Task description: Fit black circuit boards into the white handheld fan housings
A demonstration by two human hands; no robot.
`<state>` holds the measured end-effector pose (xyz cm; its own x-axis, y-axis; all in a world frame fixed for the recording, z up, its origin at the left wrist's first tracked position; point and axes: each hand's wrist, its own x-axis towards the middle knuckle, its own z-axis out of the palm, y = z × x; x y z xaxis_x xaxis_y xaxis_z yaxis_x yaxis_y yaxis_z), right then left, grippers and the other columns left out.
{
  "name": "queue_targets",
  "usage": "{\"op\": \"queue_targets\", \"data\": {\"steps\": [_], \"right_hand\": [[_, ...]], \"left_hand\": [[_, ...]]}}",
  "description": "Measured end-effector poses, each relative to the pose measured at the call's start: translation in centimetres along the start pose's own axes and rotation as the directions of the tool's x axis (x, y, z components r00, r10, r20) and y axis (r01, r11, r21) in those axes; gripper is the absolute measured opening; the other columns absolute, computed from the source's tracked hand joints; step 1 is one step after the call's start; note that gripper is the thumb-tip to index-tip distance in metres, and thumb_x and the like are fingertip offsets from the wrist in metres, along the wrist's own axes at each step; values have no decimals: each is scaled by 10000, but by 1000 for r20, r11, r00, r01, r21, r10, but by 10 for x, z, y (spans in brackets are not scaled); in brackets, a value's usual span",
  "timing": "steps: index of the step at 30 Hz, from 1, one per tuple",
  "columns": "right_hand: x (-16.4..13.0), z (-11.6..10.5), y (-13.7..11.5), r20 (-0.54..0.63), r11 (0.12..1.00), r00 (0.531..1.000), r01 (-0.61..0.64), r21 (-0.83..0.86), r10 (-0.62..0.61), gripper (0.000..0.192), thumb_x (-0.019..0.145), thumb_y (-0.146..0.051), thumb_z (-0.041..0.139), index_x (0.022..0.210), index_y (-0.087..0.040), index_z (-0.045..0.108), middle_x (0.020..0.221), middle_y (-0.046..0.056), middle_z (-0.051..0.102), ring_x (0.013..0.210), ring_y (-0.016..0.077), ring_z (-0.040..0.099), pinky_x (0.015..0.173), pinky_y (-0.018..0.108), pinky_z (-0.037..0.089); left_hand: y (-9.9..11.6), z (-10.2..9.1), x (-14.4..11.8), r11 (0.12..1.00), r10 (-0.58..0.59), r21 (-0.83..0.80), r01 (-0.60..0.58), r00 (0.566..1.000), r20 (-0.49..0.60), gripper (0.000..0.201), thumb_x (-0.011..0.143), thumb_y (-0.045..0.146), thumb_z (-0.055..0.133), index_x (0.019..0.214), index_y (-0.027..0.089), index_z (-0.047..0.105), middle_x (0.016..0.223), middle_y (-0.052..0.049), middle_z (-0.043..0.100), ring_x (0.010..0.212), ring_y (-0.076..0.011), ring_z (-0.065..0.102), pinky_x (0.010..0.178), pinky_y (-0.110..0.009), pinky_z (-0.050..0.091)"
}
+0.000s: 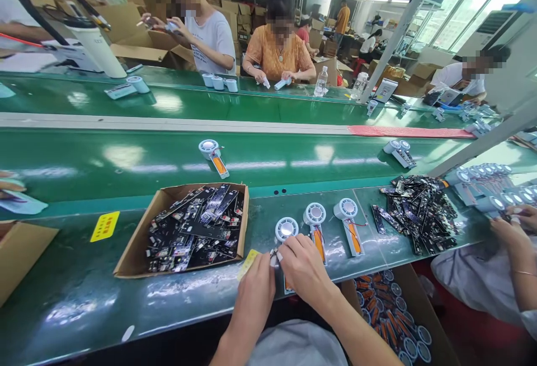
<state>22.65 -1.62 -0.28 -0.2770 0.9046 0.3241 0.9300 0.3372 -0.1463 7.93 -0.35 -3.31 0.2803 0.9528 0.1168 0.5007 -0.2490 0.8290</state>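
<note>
My left hand (257, 283) and my right hand (305, 270) meet at the table edge, fingers closed in a pinch. Between the fingertips shows the end of a small dark piece, apparently a circuit board (273, 253); most of it is hidden. White covers sit on some fingertips. Directly behind my right hand lies a handheld fan body (287, 228), its round white head showing and its handle mostly covered. To its right lie a second fan body (315, 215) and a third fan body (348, 209), each with an orange battery in an open handle.
A cardboard box (244, 226) of black circuit boards stands left of my hands; a loose board pile (419, 209) lies right. Beyond runs a green conveyor (268, 159) carrying fan bodies. Below the table, a box holds more fan bodies (386, 310). A co-worker's hands (514, 226) work at right.
</note>
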Motion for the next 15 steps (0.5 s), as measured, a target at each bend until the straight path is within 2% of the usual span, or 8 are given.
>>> {"op": "queue_targets", "data": {"steps": [5, 10, 15], "right_hand": [[1, -7, 7, 29, 997, 999, -25, 69, 23, 150, 897, -53, 605, 849, -195, 619, 871, 37, 622, 787, 205, 510, 690, 329, 379], [-1, 0, 5, 2, 999, 999, -37, 8, 37, 173, 867, -19, 598, 834, -188, 619, 857, 50, 632, 751, 214, 504, 666, 344, 376], [-5, 7, 8, -40, 978, 993, -102, 183, 111, 178, 921, -43, 554, 924, -196, 645, 896, 38, 653, 785, 200, 555, 706, 321, 433]], "left_hand": [[-8, -10, 11, 989, 133, 40, -139, 983, 128, 240, 918, 202, 376, 771, 255, 557, 743, -46, 633, 670, -240, 595, 616, -330, 420], [-11, -10, 14, 980, 151, 107, -170, 974, 167, 265, 907, 136, 323, 819, 241, 549, 791, -59, 630, 718, -247, 602, 639, -336, 426], [-9, -12, 15, 979, 173, 69, -193, 959, 226, 270, 957, 166, 306, 802, 236, 516, 788, -48, 625, 717, -216, 598, 656, -313, 442]]}}
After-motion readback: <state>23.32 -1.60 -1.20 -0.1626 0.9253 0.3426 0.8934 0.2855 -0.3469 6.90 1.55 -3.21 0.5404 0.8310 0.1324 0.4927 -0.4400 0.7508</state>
